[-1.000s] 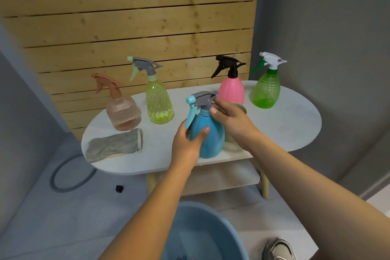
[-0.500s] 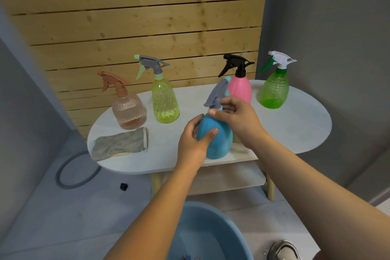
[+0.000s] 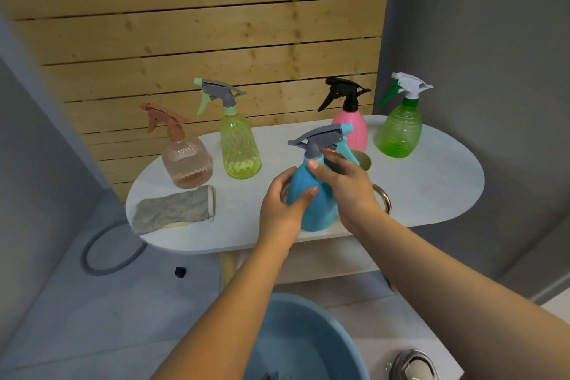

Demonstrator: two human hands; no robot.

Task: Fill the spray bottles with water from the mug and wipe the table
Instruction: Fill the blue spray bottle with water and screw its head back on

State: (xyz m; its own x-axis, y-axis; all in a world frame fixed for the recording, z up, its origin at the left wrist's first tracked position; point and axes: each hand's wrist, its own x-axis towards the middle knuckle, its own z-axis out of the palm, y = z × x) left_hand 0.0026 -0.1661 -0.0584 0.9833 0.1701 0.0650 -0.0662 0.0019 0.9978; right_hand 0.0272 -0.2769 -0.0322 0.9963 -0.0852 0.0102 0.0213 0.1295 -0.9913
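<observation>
Cloth [image 3: 174,209]: grey, flat at the table's [image 3: 431,182] left front edge.
Peach bottle [image 3: 186,160]: upright behind the cloth.
Yellow bottle [image 3: 240,145]: upright, just right of the peach one.
Left hand [image 3: 285,205]: curled round the blue bottle's [image 3: 317,203] belly near the front edge.
Right hand [image 3: 345,187]: fingers pinching that bottle's neck under the grey sprayer [image 3: 320,139].
Mug [image 3: 365,163]: metal, partly hidden behind the right hand.
Pink bottle [image 3: 353,129]: upright at the back.
Green bottle [image 3: 399,129]: upright, far right.
</observation>
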